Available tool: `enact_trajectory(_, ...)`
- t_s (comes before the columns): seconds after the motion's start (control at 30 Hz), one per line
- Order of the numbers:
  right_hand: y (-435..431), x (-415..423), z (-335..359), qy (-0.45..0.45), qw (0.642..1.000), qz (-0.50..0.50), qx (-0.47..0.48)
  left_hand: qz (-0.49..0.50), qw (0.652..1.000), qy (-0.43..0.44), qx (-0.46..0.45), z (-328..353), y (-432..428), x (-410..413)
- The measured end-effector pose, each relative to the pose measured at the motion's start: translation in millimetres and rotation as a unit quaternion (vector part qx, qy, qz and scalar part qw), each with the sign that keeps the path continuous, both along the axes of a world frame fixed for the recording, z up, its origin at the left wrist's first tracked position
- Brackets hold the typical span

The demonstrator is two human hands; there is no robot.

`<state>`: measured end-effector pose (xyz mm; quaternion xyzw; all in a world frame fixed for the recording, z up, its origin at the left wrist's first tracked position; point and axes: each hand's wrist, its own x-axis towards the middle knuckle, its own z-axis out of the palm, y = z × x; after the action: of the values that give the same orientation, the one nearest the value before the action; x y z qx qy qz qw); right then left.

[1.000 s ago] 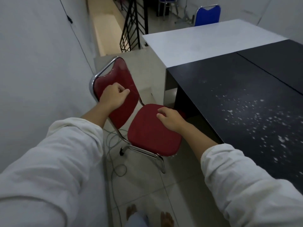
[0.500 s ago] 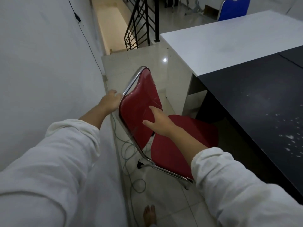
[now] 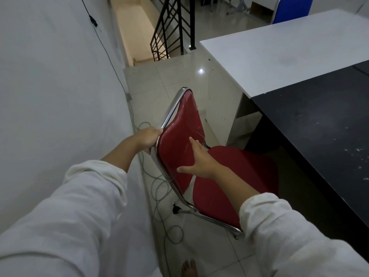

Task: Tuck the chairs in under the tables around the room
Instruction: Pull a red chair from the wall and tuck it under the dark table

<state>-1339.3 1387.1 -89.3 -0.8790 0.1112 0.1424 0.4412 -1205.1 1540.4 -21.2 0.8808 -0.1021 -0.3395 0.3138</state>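
**Head view: red chair held by its backrest, facing the black surface**

Head view. The red chair [image 3: 177, 148] stands on the tiled floor [image 3: 169, 76] between the wall [image 3: 50, 86] and the black surface [image 3: 319, 126], its seat [image 3: 239, 172] turned toward that surface. Whether the seat's front edge is already beneath the top cannot be told. The left hand [image 3: 148, 136] grips the chrome frame at the backrest's outer edge, fingers curled round the tube. The right hand [image 3: 199, 160] lies open and flat against the front of the backrest, fingers straight and thumb spread.

Step in hand, as judged: lining up this chair for its push under the black surface. The next move calls for a straight shove toward the surface, with the seat kept low enough to pass its edge.

Room is tight. The wall is close behind the backrest, and a green cable [image 3: 159, 186] loops on the floor beside the chair's legs, where it could snag. A bare foot [image 3: 188, 268] stands near it. A white surface [image 3: 279, 52] adjoins the black one, and a stair railing [image 3: 171, 27] lies well beyond.
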Motion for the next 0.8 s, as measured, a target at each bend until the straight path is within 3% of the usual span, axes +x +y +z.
enact_trajectory(0.27, -2.8, -31.9, -0.1, 0.018, 0.998, 0.047, 0.039, -0.029, 0.996, 0.080, -0.030, 23.9, -15.9, -45.9)
enact_trajectory(0.53, 48.2, -65.7, -7.3, -0.081, 0.991, -0.086, 0.060, -0.042, 0.993, 0.090, -0.057, 22.5, -20.1, -102.8)
enact_trajectory(0.8, 53.8, -118.4, -16.8, -0.038, 0.996, -0.063, 0.056, -0.018, 0.989, 0.144, -0.030, 5.0, -12.2, -146.7)
